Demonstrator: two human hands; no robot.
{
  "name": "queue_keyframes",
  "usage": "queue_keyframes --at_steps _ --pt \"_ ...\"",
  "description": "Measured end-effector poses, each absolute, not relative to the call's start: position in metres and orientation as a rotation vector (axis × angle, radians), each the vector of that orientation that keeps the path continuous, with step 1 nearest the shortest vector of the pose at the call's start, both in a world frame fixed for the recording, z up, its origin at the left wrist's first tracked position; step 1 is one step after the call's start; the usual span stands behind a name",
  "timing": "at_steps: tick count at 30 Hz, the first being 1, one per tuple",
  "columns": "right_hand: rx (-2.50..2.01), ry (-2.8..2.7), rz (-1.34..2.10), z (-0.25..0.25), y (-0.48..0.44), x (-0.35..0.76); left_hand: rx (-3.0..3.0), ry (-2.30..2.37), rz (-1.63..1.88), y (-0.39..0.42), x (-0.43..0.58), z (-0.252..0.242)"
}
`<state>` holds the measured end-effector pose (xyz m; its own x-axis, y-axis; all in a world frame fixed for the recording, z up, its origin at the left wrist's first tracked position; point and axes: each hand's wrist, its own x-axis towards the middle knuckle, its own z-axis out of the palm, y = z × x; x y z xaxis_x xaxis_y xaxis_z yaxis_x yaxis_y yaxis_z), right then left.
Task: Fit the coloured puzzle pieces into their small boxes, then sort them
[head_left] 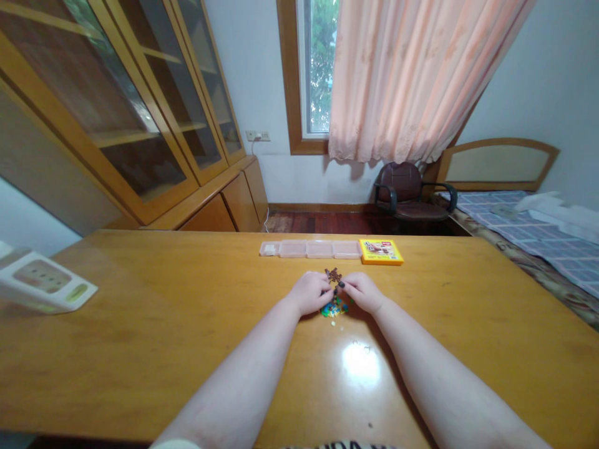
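Note:
My left hand and my right hand meet at the middle of the wooden table, fingers curled. Between their fingertips sits a small brown built piece made of tiny blocks; both hands pinch it from either side. Below the hands lies a small heap of colourful tiny blocks in green, blue and yellow, partly hidden by my fingers.
A row of clear plastic compartment boxes and a yellow flat box lie beyond the hands. A white power strip sits at the table's left edge. Behind stand a glass cabinet, a dark armchair and a bed.

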<state>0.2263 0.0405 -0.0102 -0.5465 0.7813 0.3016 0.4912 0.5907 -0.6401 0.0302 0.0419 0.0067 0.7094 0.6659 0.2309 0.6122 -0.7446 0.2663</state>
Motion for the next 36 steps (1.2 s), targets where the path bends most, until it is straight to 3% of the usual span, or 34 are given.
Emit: queue_keyframes --at_steps 10,15,21,29,36 --pt "-1.012 -2.225 0.757 -0.010 0.039 0.224 2.504 1.516 0.638 0.048 0.024 -0.001" --pt "-1.021 -2.293 0.745 -0.012 0.038 0.223 2.375 1.590 0.722 0.040 0.021 0.025" --pt "-1.035 -2.279 0.612 -0.011 0.036 0.223 2.419 1.531 0.309 0.022 0.007 0.067" --pt "-1.029 -2.309 0.499 0.002 0.033 0.213 2.569 1.309 0.341 0.026 -0.021 0.024" --pt "-0.902 -2.458 0.498 0.004 0.028 0.204 2.563 1.123 0.314 0.031 -0.023 0.016"
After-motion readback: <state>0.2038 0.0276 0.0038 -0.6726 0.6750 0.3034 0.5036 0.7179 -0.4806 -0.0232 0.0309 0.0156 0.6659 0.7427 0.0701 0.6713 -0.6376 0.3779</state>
